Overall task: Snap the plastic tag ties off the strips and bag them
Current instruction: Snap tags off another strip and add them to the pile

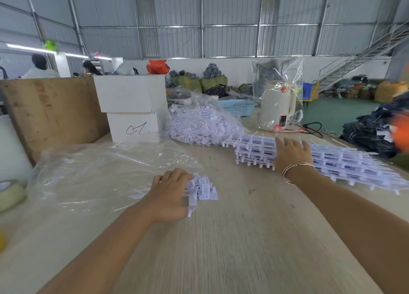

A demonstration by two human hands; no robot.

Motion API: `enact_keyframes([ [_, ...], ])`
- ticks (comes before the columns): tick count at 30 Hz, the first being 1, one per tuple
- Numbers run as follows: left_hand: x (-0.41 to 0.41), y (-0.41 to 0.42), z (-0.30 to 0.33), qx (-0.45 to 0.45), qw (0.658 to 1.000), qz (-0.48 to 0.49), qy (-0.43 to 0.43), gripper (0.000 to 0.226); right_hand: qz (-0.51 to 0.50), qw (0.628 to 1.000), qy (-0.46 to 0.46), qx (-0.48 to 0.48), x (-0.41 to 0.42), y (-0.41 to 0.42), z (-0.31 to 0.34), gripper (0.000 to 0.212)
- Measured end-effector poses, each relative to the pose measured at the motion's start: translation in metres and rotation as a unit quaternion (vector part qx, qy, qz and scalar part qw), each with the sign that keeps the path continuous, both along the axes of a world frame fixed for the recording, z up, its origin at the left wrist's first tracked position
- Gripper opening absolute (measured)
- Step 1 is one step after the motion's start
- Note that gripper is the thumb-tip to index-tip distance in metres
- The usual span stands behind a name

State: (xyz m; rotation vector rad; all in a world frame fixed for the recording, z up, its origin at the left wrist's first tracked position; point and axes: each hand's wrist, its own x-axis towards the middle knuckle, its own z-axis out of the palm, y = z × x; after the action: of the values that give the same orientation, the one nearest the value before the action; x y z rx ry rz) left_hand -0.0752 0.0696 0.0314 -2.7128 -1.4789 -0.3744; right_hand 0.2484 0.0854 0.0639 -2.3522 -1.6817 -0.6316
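1. The landmark is the stack of white strips, a long pile of ladder-like moulded frames lying on the pale wood-grain surface. Each strip carries rows of small rectangular tag heads with thin pins sticking out along the edges.
2. The right hand lies on top of this stack near its left end, palm down, fingers spread and fairly straight, pressing on the strips rather than curling round them. A thin bangle sits on that wrist.
3. Left of the stack and nearer the person, the left hand is curled round a bundle of loose tag ties. Their white blocky heads poke out to the right of the fingers, and their thin tails fan out to the left.
4. Further left of the stack, a clear plastic bag lies crumpled and flat on the surface, touching the left hand's far side.
5. Behind the stack's left end sits a heap of white tag ties, a tangled mound of heads and thin pins.
6. Left of that heap, two white boxes are stacked one on the other.
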Motion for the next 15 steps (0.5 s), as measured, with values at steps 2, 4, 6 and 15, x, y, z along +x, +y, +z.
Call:
enact_keyframes([
  [2, 0.011, -0.012, 0.002, 0.062, 0.997, -0.039, -0.029, 0.071, -0.011, 0.999, -0.032, -0.012, 0.003, 0.001, 0.000, 0.042],
  [4, 0.027, -0.022, 0.002, 0.077, 0.992, -0.078, -0.054, 0.069, -0.011, 0.997, -0.076, -0.013, 0.003, -0.001, -0.003, 0.035],
  [6, 0.046, -0.029, 0.001, 0.045, 0.989, -0.120, -0.076, 0.065, -0.005, 0.995, -0.104, -0.005, 0.001, -0.003, -0.003, 0.030],
  [15, 0.144, -0.029, 0.029, -0.467, 0.612, 0.011, -0.638, 0.024, 0.117, 0.992, 0.041, 0.033, -0.077, -0.046, 0.014, 0.029],
])
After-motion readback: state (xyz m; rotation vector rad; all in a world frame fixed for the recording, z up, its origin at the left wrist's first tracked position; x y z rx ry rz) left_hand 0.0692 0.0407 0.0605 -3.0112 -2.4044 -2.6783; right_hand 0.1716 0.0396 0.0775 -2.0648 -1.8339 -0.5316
